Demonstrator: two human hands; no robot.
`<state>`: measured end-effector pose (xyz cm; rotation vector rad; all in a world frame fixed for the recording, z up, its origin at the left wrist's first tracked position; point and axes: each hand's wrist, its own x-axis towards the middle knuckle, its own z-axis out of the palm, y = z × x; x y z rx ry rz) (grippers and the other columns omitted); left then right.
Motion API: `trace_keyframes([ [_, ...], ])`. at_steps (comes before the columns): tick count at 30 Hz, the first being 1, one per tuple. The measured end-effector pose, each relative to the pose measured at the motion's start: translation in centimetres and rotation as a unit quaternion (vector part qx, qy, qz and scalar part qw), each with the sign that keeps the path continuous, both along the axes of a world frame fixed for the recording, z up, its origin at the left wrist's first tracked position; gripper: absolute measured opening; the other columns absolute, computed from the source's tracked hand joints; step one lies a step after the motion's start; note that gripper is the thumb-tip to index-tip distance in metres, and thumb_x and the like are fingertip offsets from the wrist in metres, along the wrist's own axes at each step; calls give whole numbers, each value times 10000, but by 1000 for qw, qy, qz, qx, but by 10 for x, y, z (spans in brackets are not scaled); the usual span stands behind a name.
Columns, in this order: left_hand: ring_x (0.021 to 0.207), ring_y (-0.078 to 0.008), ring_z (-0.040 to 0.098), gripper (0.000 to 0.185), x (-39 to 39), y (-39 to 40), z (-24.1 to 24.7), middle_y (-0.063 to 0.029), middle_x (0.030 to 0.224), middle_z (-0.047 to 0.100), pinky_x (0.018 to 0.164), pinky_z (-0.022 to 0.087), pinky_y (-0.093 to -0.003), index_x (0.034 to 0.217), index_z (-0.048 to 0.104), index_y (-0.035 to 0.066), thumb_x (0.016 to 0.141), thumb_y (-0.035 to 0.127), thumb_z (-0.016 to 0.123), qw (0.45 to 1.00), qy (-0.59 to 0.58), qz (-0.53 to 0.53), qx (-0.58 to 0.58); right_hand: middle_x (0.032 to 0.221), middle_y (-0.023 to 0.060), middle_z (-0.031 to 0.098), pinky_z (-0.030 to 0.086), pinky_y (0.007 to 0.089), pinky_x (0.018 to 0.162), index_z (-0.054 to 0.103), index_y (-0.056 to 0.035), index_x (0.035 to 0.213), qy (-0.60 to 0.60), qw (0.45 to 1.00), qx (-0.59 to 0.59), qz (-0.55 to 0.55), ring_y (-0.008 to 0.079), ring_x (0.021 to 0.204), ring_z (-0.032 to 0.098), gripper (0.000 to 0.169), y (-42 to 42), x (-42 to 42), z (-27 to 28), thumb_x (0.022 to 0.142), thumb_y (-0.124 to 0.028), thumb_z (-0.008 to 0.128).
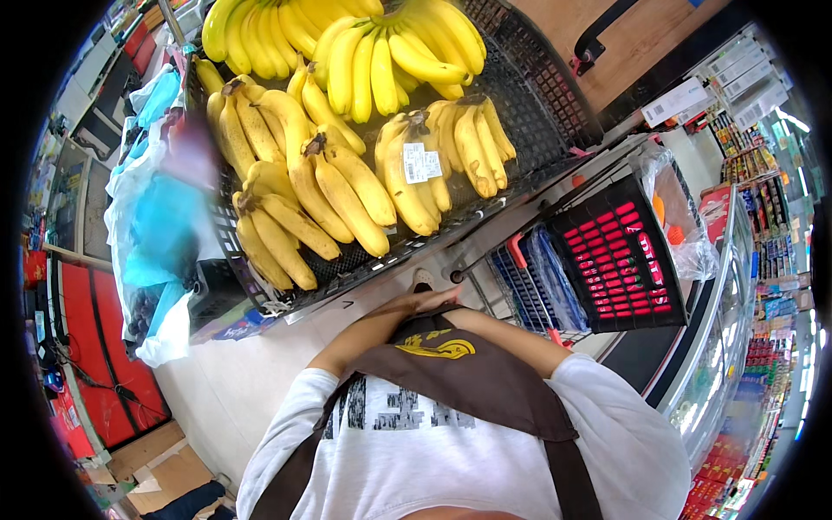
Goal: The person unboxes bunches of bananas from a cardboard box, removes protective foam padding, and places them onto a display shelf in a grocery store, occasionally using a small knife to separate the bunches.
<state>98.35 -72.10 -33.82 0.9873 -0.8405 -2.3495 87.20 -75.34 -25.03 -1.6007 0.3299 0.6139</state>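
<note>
My left hand [434, 298] is at my waist, at the upper edge of a dark brown apron [481, 370] with a yellow print; its fingers are too small and partly covered to read. My right forearm reaches to the same spot, but the apron hides the right hand. Beyond my hands stands a black plastic crate [530, 71]. Its near side holds spotted yellow bananas [354, 195], and one bunch bears white labels [421, 164]. Brighter, smoother banana bunches [377, 62] lie at the far side. Neither hand touches the bananas.
Blue and white plastic bags [159, 221] hang left of the crate. At the right are a shopping cart [530, 286], a black crate with red showing through its slots [617, 260], and a curved glass display case [708, 364]. Red panels [107, 338] stand at the left.
</note>
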Motion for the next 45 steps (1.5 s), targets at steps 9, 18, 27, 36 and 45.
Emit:
trace_keyframes([
  [9,966,-225,561,313,11,-1,-2,-90,1062,614,843,418,-335,1077,568,30,887,237,431,924,-200,-101,-309,825,169,606,452,364,660,554,-26,1053,-89,923,-375,10,225,743,598,225,-12,-24,238,873,-150,502],
  [18,712,-43,513,177,23,16,279,4,797,559,628,435,-208,916,547,28,834,148,648,900,-5,282,-333,1036,19,515,372,243,849,505,-18,1070,-233,810,-60,-535,92,991,454,230,-20,-19,228,909,-180,530],
  [27,653,-54,534,129,32,39,308,-12,743,569,587,442,-202,862,540,-13,842,83,624,766,-146,486,-395,891,-2,524,400,240,688,558,-49,935,-370,799,-23,-473,103,796,504,136,-5,13,230,829,-100,627],
  [36,604,-69,570,77,55,50,340,-23,677,582,537,450,-201,820,553,-16,844,42,596,753,-236,449,-420,592,9,523,349,216,466,523,-19,770,-313,851,-274,-320,57,512,450,108,-28,8,284,823,-64,606],
  [45,617,-120,589,80,87,33,389,-114,767,610,567,495,-227,894,527,-51,827,-42,571,660,-149,551,-488,1090,165,577,459,376,819,386,-96,1204,-539,735,168,-376,249,901,590,419,-91,31,287,922,-402,438],
])
